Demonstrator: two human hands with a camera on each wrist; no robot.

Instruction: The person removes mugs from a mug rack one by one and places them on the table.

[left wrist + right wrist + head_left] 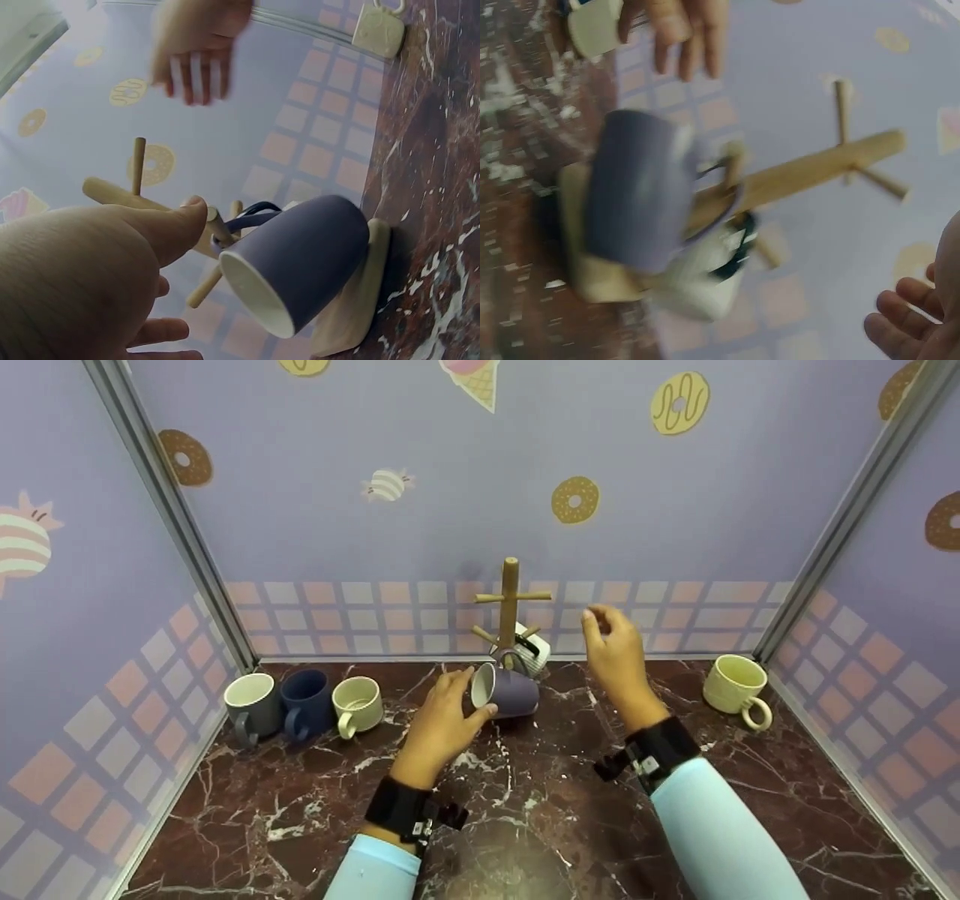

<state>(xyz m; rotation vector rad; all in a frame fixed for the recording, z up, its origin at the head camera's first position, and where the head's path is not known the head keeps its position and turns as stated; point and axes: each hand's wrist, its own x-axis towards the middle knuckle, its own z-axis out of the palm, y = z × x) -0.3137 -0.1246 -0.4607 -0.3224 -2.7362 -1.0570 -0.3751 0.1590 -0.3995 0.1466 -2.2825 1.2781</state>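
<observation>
A purple mug (516, 693) with a pale inside hangs sideways by its handle from a low front peg of the wooden mug tree (510, 607). My left hand (444, 720) is beside the mug's mouth, its fingers spread and loose. In the left wrist view, a gap shows between the thumb (180, 225) and the mug. Behind the post, a white ribbed mug (534, 651) with a dark handle hangs low on the tree, partly hidden. To the right of the tree, my right hand (616, 654) is raised with relaxed fingers, holding nothing.
At the left stand a grey mug (252, 706), a navy mug (306, 703) and a cream mug (358, 703). A pale yellow-green mug (733, 684) stands at the far right. Patterned walls border the dark marbled tabletop (315, 825) at the back and sides.
</observation>
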